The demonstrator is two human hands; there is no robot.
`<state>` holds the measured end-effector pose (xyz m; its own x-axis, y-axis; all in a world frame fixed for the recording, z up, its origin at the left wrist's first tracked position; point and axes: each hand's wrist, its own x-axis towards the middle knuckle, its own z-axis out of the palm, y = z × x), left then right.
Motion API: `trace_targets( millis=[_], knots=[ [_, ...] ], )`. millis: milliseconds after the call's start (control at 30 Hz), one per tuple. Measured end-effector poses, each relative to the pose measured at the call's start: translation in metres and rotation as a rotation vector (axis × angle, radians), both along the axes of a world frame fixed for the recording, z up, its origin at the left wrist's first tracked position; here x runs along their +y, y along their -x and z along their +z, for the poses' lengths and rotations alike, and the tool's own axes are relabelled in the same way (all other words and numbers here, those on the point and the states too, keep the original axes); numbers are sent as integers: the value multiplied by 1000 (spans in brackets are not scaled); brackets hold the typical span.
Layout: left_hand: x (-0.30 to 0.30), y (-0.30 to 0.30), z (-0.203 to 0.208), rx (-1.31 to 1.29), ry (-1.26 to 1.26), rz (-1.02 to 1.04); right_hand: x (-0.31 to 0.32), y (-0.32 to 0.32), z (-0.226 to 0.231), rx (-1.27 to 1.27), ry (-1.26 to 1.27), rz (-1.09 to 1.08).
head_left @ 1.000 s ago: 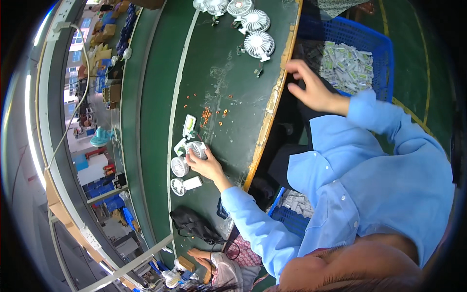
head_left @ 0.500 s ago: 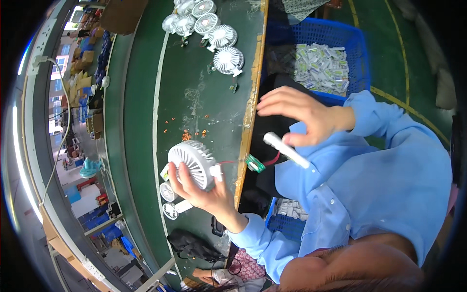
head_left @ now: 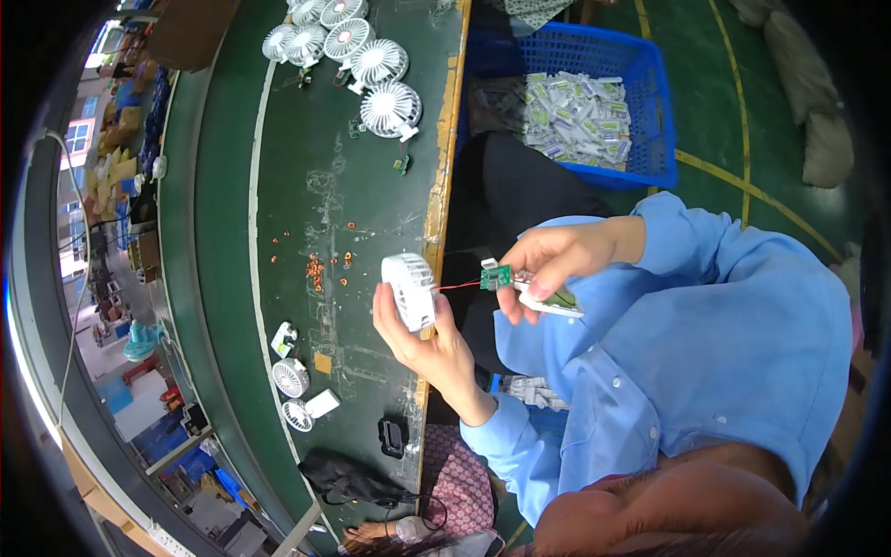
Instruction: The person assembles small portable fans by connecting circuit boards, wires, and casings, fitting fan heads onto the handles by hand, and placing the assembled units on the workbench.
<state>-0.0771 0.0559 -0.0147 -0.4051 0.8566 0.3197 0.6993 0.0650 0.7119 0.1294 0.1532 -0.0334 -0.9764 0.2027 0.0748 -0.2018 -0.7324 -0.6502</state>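
Note:
My left hand (head_left: 429, 357) is closed round a round white fan head (head_left: 406, 290) with a slatted grille, held edge-on above the table's edge. A thin red wire (head_left: 458, 285) runs from it to a small green circuit board (head_left: 497, 278) at the fingertips of my right hand (head_left: 564, 252). Thumb and fingers of that hand pinch a slim white handle piece (head_left: 557, 305) with a green patch along it. The board sits at the handle's near-fan end; whether it is fixed there I cannot tell.
Several white fans (head_left: 379, 63) lie at the table's top end, beside small circuit boards. Copper-coloured bits (head_left: 316, 271) are scattered mid-table (head_left: 348, 200). Smaller fans (head_left: 290, 378) and a black bag (head_left: 348, 481) lie lower down. A blue basket (head_left: 654, 111) holds many white pieces.
My right hand, open beside the white handle piece before, now grips it near the board. The fan head has turned edge-on and come closer to that hand. The whole view has shifted slightly.

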Motion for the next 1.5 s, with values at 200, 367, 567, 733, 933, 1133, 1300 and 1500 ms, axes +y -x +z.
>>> trace_targets(
  millis=[200,367,567,733,933,1133,1300,1500],
  knots=[
    [-21,-21,-21,-156,96,11,-1,-17,13,-318,-256,-79],
    [-19,-52,-21,-220,-115,-197,2,-18,34,-356,-456,-142],
    [-8,-78,-11,-252,-264,-431,0,-28,35,-492,-675,-226],
    [-4,-84,-7,-150,-258,-364,3,-32,41,-452,-871,-260],
    [-7,-86,-10,-74,-311,-314,1,-27,45,-503,-761,-156],
    [-12,-80,-8,107,-374,-270,2,-26,25,-521,-566,-69],
    [-21,-68,-18,-125,-355,-127,2,-28,6,-266,-311,-123],
    [-31,-34,-20,-883,-468,104,56,-78,-9,-364,-449,-206]
  ],
)
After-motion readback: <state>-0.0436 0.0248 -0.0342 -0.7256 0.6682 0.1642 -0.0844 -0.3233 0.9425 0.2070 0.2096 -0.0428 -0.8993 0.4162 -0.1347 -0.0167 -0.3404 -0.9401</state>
